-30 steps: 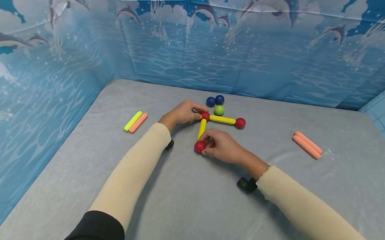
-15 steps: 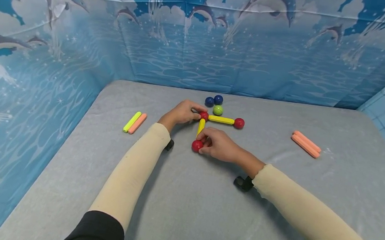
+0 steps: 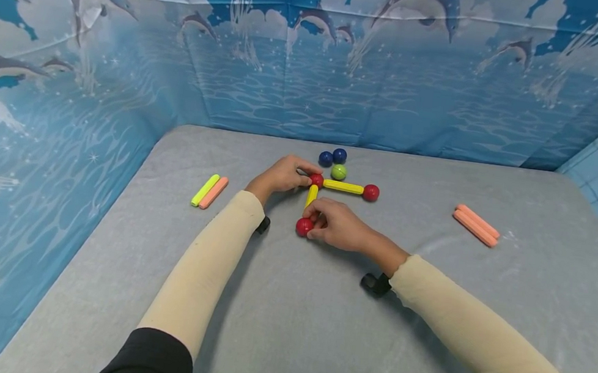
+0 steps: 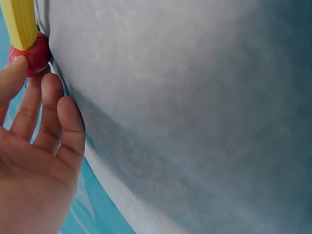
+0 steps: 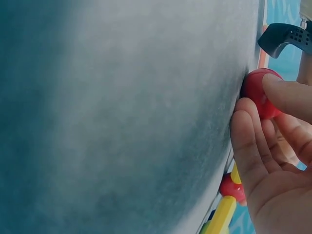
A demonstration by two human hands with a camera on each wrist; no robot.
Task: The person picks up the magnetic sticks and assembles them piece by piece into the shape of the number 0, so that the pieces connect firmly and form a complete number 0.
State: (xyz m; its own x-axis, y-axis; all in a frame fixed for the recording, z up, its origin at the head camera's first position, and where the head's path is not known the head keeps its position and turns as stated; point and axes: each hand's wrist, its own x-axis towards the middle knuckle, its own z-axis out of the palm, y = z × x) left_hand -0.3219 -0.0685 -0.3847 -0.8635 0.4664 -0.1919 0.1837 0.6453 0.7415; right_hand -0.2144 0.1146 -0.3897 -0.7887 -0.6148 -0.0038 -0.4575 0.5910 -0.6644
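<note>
Near red ball (image 3: 303,227) shifted left; right grip (image 3: 341,225) pinched it, left grip (image 3: 284,174) pinched corner red ball (image 3: 318,180). Seemed light, hard, slick; best held by sides.

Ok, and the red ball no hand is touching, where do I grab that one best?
I'd pinch that red ball around its widest part, one side near you and one side away, coming from the right or from above. It's round, and a yellow stick meets its left side, while its right side looks free.
</note>
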